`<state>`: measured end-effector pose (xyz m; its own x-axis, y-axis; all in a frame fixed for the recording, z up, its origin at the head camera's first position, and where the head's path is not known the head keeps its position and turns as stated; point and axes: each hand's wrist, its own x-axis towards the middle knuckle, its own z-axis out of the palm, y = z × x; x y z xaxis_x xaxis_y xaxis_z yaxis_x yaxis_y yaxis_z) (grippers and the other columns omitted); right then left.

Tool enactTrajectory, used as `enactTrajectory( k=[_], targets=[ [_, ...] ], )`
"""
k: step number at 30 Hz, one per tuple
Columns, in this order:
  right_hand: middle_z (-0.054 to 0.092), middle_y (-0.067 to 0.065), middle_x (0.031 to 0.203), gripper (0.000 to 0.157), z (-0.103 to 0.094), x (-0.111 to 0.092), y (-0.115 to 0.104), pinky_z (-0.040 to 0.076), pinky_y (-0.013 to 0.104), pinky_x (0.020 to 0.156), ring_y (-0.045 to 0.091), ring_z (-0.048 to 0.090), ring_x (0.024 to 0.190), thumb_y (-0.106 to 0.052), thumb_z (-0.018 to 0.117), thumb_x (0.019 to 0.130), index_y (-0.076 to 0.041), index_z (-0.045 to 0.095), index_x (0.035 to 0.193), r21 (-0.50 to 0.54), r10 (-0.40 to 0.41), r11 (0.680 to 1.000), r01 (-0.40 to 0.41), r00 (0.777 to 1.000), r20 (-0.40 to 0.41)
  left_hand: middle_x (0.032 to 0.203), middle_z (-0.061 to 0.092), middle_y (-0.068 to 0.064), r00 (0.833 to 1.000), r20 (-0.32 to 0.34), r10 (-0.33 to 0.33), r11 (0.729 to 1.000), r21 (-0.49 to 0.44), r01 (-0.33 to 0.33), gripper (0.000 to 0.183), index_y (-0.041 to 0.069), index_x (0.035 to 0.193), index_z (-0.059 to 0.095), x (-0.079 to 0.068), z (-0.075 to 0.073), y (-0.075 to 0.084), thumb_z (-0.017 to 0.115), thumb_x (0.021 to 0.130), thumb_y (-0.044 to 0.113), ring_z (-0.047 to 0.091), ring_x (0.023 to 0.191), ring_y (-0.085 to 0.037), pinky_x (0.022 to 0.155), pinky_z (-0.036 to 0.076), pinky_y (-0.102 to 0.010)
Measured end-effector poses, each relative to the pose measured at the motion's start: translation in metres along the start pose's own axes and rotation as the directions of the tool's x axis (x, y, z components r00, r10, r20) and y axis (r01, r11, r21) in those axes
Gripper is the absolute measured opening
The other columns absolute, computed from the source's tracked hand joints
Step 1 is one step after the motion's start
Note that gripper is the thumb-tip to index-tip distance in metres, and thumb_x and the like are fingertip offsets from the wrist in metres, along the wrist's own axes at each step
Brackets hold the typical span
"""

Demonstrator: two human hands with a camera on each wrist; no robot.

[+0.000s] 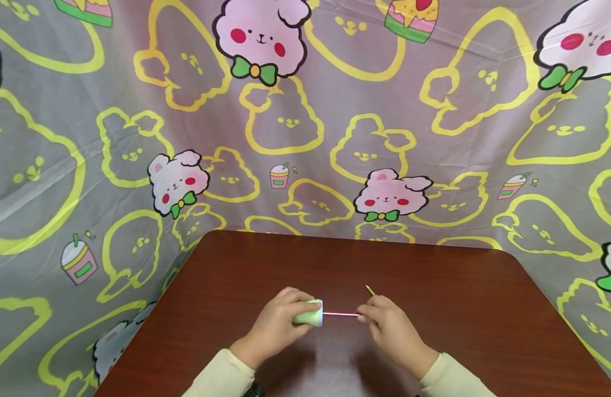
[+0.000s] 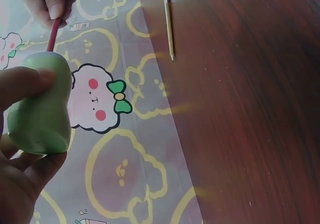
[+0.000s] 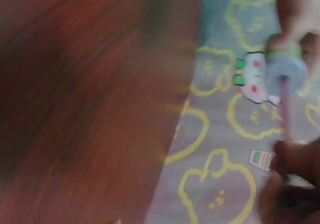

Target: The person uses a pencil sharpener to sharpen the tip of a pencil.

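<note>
My left hand (image 1: 273, 325) grips a light green, waisted pencil sharpener (image 1: 307, 316), thumb on one side and fingers round the other. Its pale bluish end face (image 3: 286, 76) is turned toward my right hand (image 1: 397, 331). Between the two hands runs a thin red pencil (image 1: 340, 314), which my right thumb and fingers pinch near one end. The pencil's other end meets the middle of the sharpener's end face; whatever part is inside is hidden. Both hands are raised over the brown table (image 1: 266, 264). The right wrist view is blurred.
Beyond my right hand, a yellowish wooden pencil (image 2: 169, 28) lies on the table, partly hidden by that hand in the head view. A grey curtain (image 1: 295, 165) printed with cartoon figures surrounds the table's back and sides.
</note>
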<state>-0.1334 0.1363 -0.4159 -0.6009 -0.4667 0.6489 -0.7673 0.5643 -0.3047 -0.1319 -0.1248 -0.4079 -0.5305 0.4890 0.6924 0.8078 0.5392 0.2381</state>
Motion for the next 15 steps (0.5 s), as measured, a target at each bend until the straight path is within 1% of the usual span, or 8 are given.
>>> enactTrajectory(
  k=[1,2,5,6,7,9,12,15],
  targets=[
    [0.062,-0.005,0.076,0.007,-0.003,0.001,0.000,0.046,0.022,0.058,0.003,0.053,0.068,-0.008,0.069,0.086,-0.004,0.073,0.082,0.096,0.093,0.990,-0.102,0.991,0.098,0.100,0.068,0.001,1.000,-0.007,0.025,1.000,0.015,-0.025,0.042,0.013,0.099,0.077,0.000,0.001,0.000,0.085,0.060,0.001,0.060,0.095,-0.015,0.079,0.052,-0.025],
    [0.062,-0.004,0.073,0.004,-0.006,0.003,0.000,0.045,0.022,0.055,0.003,0.052,0.064,-0.006,0.071,0.083,-0.003,0.073,0.083,0.185,0.181,0.958,-0.218,0.963,0.201,0.100,0.068,0.001,0.999,-0.011,0.047,0.999,0.024,-0.047,0.043,0.014,0.099,0.077,0.000,0.002,-0.001,0.085,0.059,0.000,0.060,0.095,-0.015,0.079,0.052,-0.025],
    [0.061,-0.002,0.068,0.010,-0.015,0.009,0.002,0.041,0.022,0.048,0.003,0.048,0.056,-0.007,0.068,0.086,0.001,0.074,0.085,0.315,0.351,0.795,-0.518,0.817,0.458,0.100,0.068,0.001,0.996,-0.015,0.091,0.995,0.030,-0.091,0.043,0.015,0.097,0.077,-0.001,0.005,-0.002,0.085,0.058,-0.001,0.060,0.095,-0.015,0.079,0.052,-0.024],
    [0.060,-0.001,0.066,0.012,-0.018,0.010,0.003,0.040,0.021,0.047,0.004,0.046,0.053,-0.008,0.067,0.086,0.001,0.074,0.086,0.321,0.373,0.755,-0.572,0.777,0.508,0.100,0.068,0.001,0.996,-0.016,0.091,0.996,0.026,-0.090,0.043,0.015,0.097,0.077,-0.002,0.005,-0.002,0.085,0.058,-0.001,0.060,0.095,-0.015,0.079,0.052,-0.024],
    [0.059,0.000,0.066,0.013,-0.020,0.012,0.004,0.039,0.021,0.047,0.004,0.045,0.052,-0.009,0.067,0.087,0.002,0.073,0.087,0.325,0.376,0.734,-0.596,0.756,0.536,0.100,0.068,0.001,0.996,-0.018,0.084,0.996,0.018,-0.083,0.043,0.015,0.097,0.077,-0.002,0.006,-0.002,0.085,0.058,-0.001,0.060,0.095,-0.015,0.079,0.052,-0.024],
    [0.064,0.000,0.071,0.015,-0.022,0.014,0.004,0.042,0.022,0.052,0.005,0.048,0.058,-0.013,0.067,0.088,0.000,0.074,0.088,0.303,0.364,0.760,-0.576,0.762,0.535,0.101,0.068,0.001,0.998,-0.018,0.055,0.998,0.004,-0.055,0.043,0.015,0.098,0.077,-0.003,0.007,-0.002,0.085,0.059,0.000,0.060,0.096,-0.015,0.080,0.052,-0.024],
    [0.069,-0.001,0.084,0.019,-0.023,0.016,0.002,0.048,0.025,0.064,0.007,0.058,0.074,-0.021,0.066,0.090,-0.005,0.074,0.095,0.222,0.364,0.831,-0.509,0.801,0.476,0.101,0.068,0.001,1.000,-0.023,0.008,1.000,-0.012,-0.008,0.043,0.014,0.100,0.076,-0.003,0.007,-0.003,0.085,0.060,0.000,0.060,0.097,-0.015,0.081,0.051,-0.026],
    [0.070,0.000,0.102,0.025,-0.020,0.017,-0.003,0.052,0.036,0.080,0.018,0.063,0.096,-0.029,0.065,0.091,-0.010,0.073,0.106,0.117,0.403,0.872,-0.475,0.834,0.375,0.102,0.068,0.002,0.999,-0.025,-0.022,0.999,-0.024,0.021,0.044,0.014,0.102,0.076,-0.002,0.006,-0.004,0.085,0.061,0.001,0.060,0.098,-0.016,0.082,0.052,-0.027]
  ],
)
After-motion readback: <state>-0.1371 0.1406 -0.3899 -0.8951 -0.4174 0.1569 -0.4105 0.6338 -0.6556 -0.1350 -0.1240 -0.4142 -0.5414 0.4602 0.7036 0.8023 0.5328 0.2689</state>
